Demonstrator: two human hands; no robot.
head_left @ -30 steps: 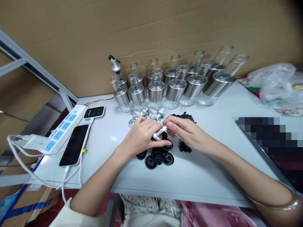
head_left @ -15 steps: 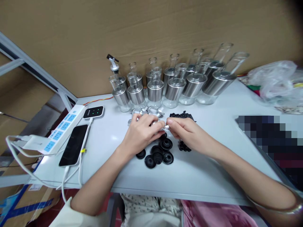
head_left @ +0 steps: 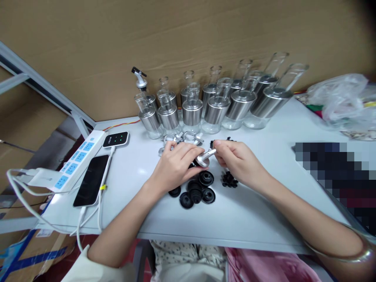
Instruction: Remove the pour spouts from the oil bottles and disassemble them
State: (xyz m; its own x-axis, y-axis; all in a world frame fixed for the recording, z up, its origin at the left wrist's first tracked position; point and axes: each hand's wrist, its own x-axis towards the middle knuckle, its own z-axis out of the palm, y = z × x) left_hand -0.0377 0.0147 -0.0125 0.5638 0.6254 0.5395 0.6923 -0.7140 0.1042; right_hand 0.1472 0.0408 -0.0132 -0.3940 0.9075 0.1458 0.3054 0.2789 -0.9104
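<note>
Between my hands is a silver metal spout piece [head_left: 205, 157] with a round base and a narrow tube. My left hand [head_left: 178, 164] wraps round its base end, partly hiding something black there. The fingertips of my right hand [head_left: 235, 158] pinch the tube's upper right end. Just below lie several round black stoppers [head_left: 195, 192] on the table. Small black parts [head_left: 229, 179] are heaped beneath my right hand, and more black pieces sit behind it. Silver and white spout parts [head_left: 188, 138] lie behind my left hand.
Two rows of glass bottles with steel sleeves [head_left: 192, 111] stand at the back; one bears a spout [head_left: 141, 81]. On the left are a power strip [head_left: 76, 160], a phone [head_left: 91, 180] and a small device [head_left: 116, 139] with cables. Plastic bags [head_left: 340, 98] lie at the right.
The metal piece now shows more fully, its round base in view and its tube tilted up to the right. My right hand has shifted slightly right and up.
</note>
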